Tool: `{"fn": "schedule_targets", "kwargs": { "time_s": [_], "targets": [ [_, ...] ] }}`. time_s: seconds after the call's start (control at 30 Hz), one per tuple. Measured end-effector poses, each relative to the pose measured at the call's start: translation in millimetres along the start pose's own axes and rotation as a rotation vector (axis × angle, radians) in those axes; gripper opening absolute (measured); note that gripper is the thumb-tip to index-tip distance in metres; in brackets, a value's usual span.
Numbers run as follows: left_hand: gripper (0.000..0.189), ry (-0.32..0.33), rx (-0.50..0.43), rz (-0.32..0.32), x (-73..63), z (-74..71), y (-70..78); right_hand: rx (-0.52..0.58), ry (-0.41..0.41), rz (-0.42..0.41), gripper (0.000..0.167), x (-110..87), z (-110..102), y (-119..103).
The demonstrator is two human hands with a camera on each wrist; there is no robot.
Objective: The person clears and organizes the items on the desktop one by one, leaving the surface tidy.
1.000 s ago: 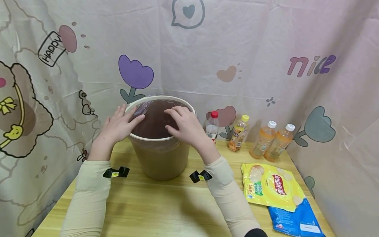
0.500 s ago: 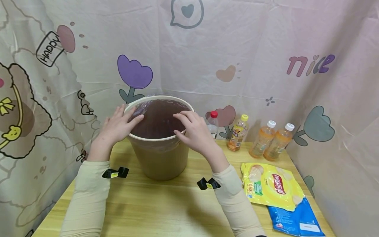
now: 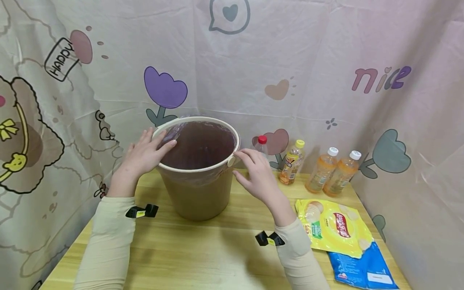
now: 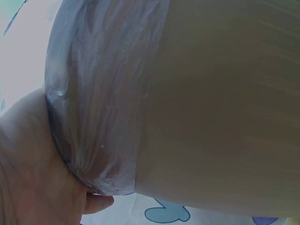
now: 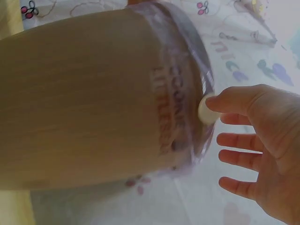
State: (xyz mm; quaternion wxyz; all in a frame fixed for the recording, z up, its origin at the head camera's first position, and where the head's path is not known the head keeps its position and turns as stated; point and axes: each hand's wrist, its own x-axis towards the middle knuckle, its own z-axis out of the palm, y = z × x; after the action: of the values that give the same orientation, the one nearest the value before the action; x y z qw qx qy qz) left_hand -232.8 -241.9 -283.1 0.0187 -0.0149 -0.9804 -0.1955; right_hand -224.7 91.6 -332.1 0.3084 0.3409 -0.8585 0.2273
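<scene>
cloth (image 3: 235, 52) printed with tulips and hearts hangs behind and beside the wooden tabletop (image 3: 181, 257). left of centre stands a brown bin (image 3: 197, 197), upright, thin clear film (image 4: 103, 93) lapping down outside its pale rim. at the right a yellow bag (image 3: 337, 225) lies partly over a blue packet (image 3: 362, 268). the left hand (image 3: 145, 155), fingers spread, rests on the rim's left side, thumb reaching over the opening. the right hand (image 3: 259, 173) is loosely spread at the rim's right side, fingers apart. far right stand a red-capped bottle (image 3: 262, 139), partly behind that hand, a yellow-capped bottle (image 3: 291, 165), a white-capped bottle (image 3: 320, 173) and its twin (image 3: 341, 177). a cream knob (image 5: 205, 110) sits on the rim's right side, overlapped by the right thumb; whether they touch, i cannot tell.
</scene>
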Motion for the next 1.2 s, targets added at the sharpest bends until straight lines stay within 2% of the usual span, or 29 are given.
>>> {"fn": "schedule_targets", "kwargs": {
  "time_s": [0.4, 0.57, 0.9, 1.2],
  "targets": [
    [0.091, 0.006, -0.008, 0.005, 2.8, -1.3, 1.2, -0.012, -0.077, 0.094, 0.049, -51.0, 12.7, 24.8],
    [0.091, 0.014, -0.011, 0.008, 3.2, -0.7, 1.8, -0.038, -0.091, 0.086, 0.051, -74.9, 14.4, 35.4],
    [0.091, 0.014, -0.014, 0.009, -0.9, 1.1, -1.1, -0.11, -0.177, 0.139, 0.057, -128.3, 10.3, 54.0],
    [0.09, 0.015, -0.009, 0.005, -2.4, 1.6, -0.4, -0.158, -0.256, 0.242, 0.068, -173.1, 0.2, 71.3]
  ]
}}
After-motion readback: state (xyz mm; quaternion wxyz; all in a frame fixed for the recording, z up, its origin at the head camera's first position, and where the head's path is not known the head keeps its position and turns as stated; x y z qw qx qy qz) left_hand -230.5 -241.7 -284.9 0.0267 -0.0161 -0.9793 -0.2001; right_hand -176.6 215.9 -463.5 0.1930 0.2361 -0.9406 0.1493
